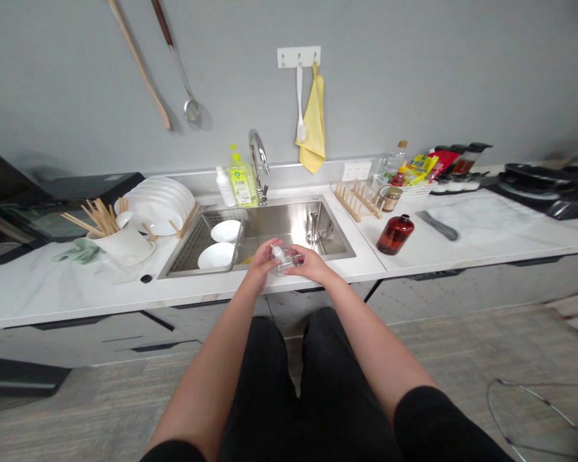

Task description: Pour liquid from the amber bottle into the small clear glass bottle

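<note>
At the front edge of the steel sink [289, 221], a small clear bottle [289, 264] with a white pump top [278, 253] is held between both hands. My left hand [263, 263] is closed around its left side near the pump. On the right side, my right hand [309, 264] grips the clear body with the fingers curled. The fingers hide part of the bottle. To the right on the counter stands an amber bottle [395, 235] with dark liquid in it.
Two white bowls [216, 255] sit in a wire basket in the sink's left side, below the faucet [259, 154]. A green soap bottle [241, 181] stands behind. White plates [158, 202] and a chopstick holder [122, 242] are left; a wooden rack [359, 200] is right.
</note>
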The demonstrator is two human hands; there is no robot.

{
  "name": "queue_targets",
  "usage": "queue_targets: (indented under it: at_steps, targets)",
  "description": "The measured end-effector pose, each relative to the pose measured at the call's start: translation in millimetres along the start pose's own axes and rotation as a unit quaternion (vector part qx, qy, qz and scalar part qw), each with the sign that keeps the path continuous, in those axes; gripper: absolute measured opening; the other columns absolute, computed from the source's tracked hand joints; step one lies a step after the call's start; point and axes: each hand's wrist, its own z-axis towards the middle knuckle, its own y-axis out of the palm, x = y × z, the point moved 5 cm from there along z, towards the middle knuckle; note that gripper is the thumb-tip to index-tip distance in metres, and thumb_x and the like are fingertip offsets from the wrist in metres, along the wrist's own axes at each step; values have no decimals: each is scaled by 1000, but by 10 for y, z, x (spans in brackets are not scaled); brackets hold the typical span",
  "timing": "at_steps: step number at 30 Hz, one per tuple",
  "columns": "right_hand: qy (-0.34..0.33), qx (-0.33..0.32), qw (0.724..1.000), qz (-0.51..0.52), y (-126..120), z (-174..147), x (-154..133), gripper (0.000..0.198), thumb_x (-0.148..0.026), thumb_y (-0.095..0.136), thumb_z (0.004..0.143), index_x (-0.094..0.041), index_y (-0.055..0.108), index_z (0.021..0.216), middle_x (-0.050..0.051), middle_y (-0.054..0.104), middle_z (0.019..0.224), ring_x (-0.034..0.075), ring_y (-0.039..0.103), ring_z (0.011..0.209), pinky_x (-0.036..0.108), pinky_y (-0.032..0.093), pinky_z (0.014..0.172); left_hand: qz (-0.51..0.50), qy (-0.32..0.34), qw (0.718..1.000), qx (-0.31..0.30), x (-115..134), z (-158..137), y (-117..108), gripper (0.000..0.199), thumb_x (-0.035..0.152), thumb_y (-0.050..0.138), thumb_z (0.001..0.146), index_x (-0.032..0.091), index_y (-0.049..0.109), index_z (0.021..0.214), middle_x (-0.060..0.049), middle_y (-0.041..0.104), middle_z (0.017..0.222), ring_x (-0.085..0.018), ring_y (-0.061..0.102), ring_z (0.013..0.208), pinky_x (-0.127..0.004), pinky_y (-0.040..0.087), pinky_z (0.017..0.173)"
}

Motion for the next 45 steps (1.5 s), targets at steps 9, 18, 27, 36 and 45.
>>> queue_targets:
  at_steps: [9,18,27,36,45]
  targets:
    - [-18,-11,999,-38,0,-25,-65,90,-51,109,68,-25,77,148,10,83,135,30,77,118,42,61,99,33,23,999,0,64,-7,28,57,44,108,72,26,80,119,-11,78,145,-32,72,129,-47,56,114]
    - [-4,-14,1000,-20,3,-31,-62,93,-51,111,65,-24,77,148,10,83,133,29,76,114,41,61,100,16,24,1000,-9,45,-20,23,47,37,109,70,24,80,105,-10,79,138,-32,71,130,-47,53,117]
    - [-3,-13,1000,-13,5,-38,-89,89,-51,110,66,-25,78,145,9,83,131,29,77,116,41,61,100,4,18,1000,-3,25,-16,0,53,38,111,66,24,78,105,-10,78,137,-30,72,127,-46,54,116]
    - [-5,-10,1000,-17,0,-32,-88,88,-50,110,66,-25,79,144,9,83,132,29,77,116,41,61,98,11,7,1000,4,19,-28,8,52,42,106,72,24,80,113,-10,79,138,-31,73,123,-47,57,112]
    - [-4,-16,1000,-19,-9,-33,-106,86,-51,109,67,-23,79,143,9,83,131,29,77,115,41,61,99,27,5,1000,0,85,-35,25,48,46,104,75,24,86,114,-12,79,143,-34,73,127,-48,58,111]
